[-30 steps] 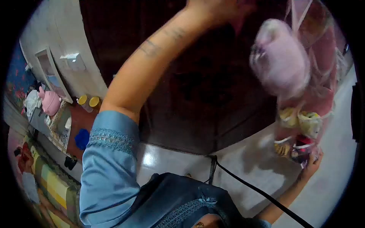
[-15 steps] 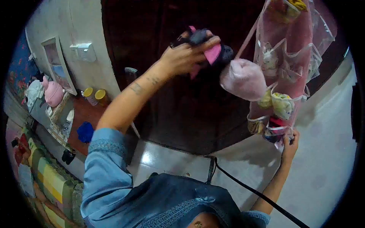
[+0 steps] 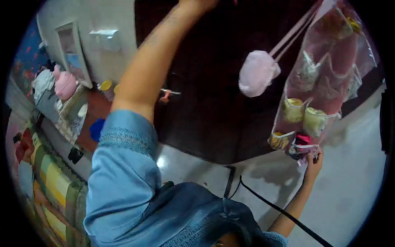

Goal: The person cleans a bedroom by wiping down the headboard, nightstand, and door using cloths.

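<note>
My right hand is closed on the lower edge of a pink hanging organizer with clear, white-trimmed pockets. Pale yellow rolled items fill two of its pockets; below them, a bottom pocket holds pink and dark cloth. Beside the organizer a fluffy pale pink pouch hangs from long straps. My left arm reaches up past the dark door, and only the base of my left hand shows at the top edge. Its fingers, and anything in them, are out of view.
The dark brown door fills the middle, with a handle near my left arm. A brown table at the left bears a pink pig-shaped object and a blue item. Another person's arm shows lower left.
My left hand has risen to the top edge, taking the dark and pink cloth bundle out of sight. The fluffy pouch has swung away from the organizer; my right hand stays at the organizer's bottom.
</note>
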{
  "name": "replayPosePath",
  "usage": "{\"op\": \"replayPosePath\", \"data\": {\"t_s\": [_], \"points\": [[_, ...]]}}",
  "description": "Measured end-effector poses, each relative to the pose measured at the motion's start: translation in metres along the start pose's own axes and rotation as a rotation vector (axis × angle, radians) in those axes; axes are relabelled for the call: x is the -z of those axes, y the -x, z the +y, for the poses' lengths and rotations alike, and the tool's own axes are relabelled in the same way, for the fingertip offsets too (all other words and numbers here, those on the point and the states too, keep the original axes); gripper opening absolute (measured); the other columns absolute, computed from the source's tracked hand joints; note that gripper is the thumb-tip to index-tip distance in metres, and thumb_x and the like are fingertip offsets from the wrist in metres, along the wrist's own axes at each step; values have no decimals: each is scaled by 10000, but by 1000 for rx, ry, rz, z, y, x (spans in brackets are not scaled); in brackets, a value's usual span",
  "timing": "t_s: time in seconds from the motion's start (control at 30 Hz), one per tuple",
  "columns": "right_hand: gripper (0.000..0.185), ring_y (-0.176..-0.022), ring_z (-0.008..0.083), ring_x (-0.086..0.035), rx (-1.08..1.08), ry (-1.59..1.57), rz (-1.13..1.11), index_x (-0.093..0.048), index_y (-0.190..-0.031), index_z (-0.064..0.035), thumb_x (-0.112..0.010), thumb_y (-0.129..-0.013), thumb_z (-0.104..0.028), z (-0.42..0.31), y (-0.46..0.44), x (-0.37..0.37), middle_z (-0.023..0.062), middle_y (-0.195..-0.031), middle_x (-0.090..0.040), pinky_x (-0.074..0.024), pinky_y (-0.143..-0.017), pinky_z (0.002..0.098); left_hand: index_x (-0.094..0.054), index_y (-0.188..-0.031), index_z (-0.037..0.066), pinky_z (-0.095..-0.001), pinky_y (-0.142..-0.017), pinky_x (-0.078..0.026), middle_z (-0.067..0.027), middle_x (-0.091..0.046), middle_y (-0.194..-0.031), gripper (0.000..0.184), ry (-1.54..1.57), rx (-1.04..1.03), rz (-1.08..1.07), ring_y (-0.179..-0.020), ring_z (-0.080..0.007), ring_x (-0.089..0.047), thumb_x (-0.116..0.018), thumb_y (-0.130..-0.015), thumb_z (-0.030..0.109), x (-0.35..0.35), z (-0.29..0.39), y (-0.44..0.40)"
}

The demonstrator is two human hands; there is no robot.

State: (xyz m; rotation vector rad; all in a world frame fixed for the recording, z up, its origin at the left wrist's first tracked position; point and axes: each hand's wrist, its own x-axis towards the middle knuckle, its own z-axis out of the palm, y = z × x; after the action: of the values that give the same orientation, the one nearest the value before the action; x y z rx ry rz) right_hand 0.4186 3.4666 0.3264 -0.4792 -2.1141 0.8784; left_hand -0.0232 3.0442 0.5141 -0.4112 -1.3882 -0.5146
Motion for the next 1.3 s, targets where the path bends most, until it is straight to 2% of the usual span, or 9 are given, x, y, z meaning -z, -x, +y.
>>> {"op": "replayPosePath", "data": {"t_s": [0.13,0.2,0.23,0.27,0.47,0.6,0.83,1.1,1.3], "points": [[363,-1088,199,-501,-84,-75,-46,-538,-1206,-9,-643,-882,-134,-13,7,5,72,-1189,-536,-393,-967,321,-618,-1233,210,-595,-1111,-174,-108,-236,-1556,428,265,-141,-404,-1432,-384,-170,-652,-828,344,69,21,125],[358,-1096,205,-500,17,108,-5,-541,-1181,-1,-654,-861,-117,-9,7,7,75,-1171,-539,-389,-974,323,-566,-1289,61,-574,-1145,-145,-85,-221,-1565,509,155,-162,-707,-1448,-348,-165,-605,-802,201,111,15,153],[377,-1105,209,-495,19,71,7,-534,-1180,4,-663,-847,-115,-5,7,6,77,-1180,-530,-383,-980,323,-555,-1286,11,-555,-1163,-115,-90,-218,-1564,533,197,-139,-671,-1450,-338,-163,-601,-776,161,116,3,175],[395,-1113,214,-491,7,47,-2,-527,-1179,10,-672,-833,-114,1,12,7,79,-1190,-521,-377,-986,324,-597,-1280,249,-543,-1162,-113,-123,-194,-1571,498,34,-223,-697,-1457,-363,-101,-640,-789,319,118,-17,196],[427,-1178,285,-488,204,194,58,-519,-1157,3,-687,-778,-101,1,17,-5,157,-1307,-468,-364,-1027,372,-545,-1310,122,-505,-1128,-246,-214,-230,-1527,552,250,217,-462,-1412,-418,-201,-674,-811,320,121,-47,81],[451,-1217,336,-460,237,317,70,-522,-1164,15,-694,-767,-109,-12,23,-5,194,-1331,-448,-360,-1038,400,-427,-1405,107,-485,-1110,-286,-246,-316,-1468,590,-73,-58,-130,-1355,-445,-278,-545,-919,420,69,-81,-52],[603,-1218,325,-454,152,310,44,-460,-1296,-1,-669,-735,-77,-34,36,-22,155,-1356,-435,-343,-1043,384,-472,-1380,167,-523,-1093,-290,-182,-453,-1396,596,35,253,169,-1334,-422,-321,-459,-911,534,-3,-29,-192],[407,-1240,326,-450,280,211,202,-524,-1196,-1,-589,-798,-56,-110,25,-26,167,-1380,-435,-354,-1039,407,-580,-1265,124,-485,-1131,-267,-93,-353,-1496,526,381,-574,-76,-1376,-329,-321,-687,-804,355,40,50,-126],[328,-1186,271,-506,536,25,217,-555,-1155,-9,-518,-830,-11,-219,28,-39,151,-1326,-495,-405,-989,369,-610,-1197,76,-407,-1072,-361,-130,-499,-1362,394,663,-257,-22,-1277,-303,-456,-591,-924,359,40,48,-146]]}}
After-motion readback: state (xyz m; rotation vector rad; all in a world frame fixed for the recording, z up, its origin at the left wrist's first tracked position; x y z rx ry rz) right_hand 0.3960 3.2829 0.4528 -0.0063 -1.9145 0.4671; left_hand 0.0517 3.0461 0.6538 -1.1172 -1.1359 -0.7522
